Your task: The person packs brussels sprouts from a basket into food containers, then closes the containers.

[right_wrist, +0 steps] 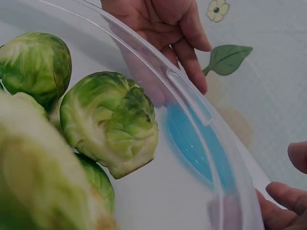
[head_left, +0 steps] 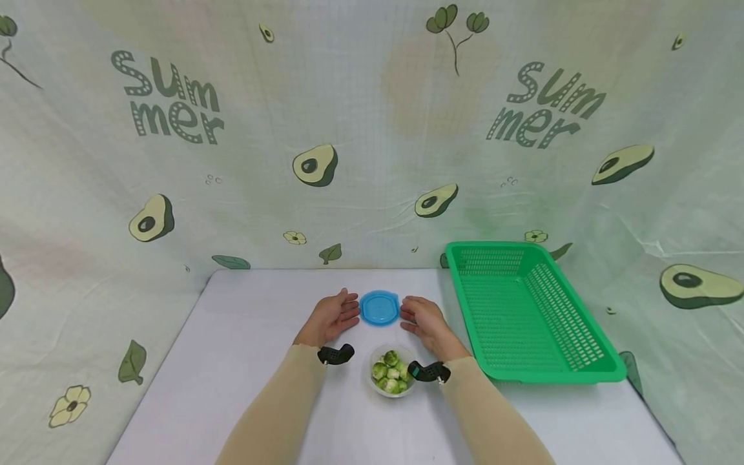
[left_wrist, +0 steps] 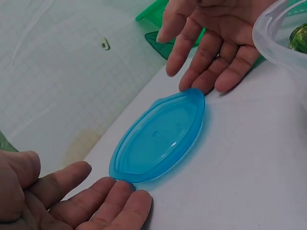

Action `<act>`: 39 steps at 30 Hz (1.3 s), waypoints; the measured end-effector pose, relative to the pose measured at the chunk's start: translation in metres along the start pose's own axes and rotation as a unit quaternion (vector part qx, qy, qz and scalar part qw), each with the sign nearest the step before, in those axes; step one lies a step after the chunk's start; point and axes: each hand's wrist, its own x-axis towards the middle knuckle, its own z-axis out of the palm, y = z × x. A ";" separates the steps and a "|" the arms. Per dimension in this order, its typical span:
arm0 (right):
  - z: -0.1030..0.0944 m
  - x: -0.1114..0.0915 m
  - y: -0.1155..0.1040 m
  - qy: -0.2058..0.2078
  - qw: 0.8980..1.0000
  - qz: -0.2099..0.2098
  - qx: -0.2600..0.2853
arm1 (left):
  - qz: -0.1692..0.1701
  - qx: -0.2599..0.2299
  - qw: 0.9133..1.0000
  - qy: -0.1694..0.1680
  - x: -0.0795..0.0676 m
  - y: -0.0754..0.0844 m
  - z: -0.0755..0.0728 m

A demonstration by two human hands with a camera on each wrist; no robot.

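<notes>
A blue plastic lid [head_left: 380, 308] lies on the white table between both hands. My left hand [head_left: 334, 316] is at its left side, with fingers extended and fingertips at the rim. On the opposite side, my right hand [head_left: 429, 321] has its fingers reaching to the lid's edge, loosely bent and pinching nothing. The left wrist view shows the lid [left_wrist: 156, 136] with fingertips at both ends. Nearer me than the lid stands a clear plastic bowl [head_left: 391, 395] holding several Brussels sprouts [head_left: 391, 373]. Through the bowl's wall, the right wrist view shows part of the lid [right_wrist: 194, 146].
A large green plastic basket [head_left: 485, 371] stands at the right of the table [head_left: 244, 336], beyond my right forearm. Behind and at the sides hangs a pale cloth [head_left: 360, 77] printed with avocados and lettering. Both wrists wear black straps.
</notes>
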 end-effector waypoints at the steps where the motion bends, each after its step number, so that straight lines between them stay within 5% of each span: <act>1: 0.000 0.000 0.001 0.002 1.000 0.000 0.000 | -0.001 0.001 1.000 0.001 0.000 0.000 0.000; 17: -0.005 -0.002 0.006 0.010 1.000 0.013 -0.024 | -0.030 -0.003 1.000 0.004 -0.003 -0.002 -0.002; 39: -0.004 -0.019 -0.001 -0.013 0.999 -0.021 -0.034 | 0.013 0.076 0.996 -0.035 -0.019 0.008 0.006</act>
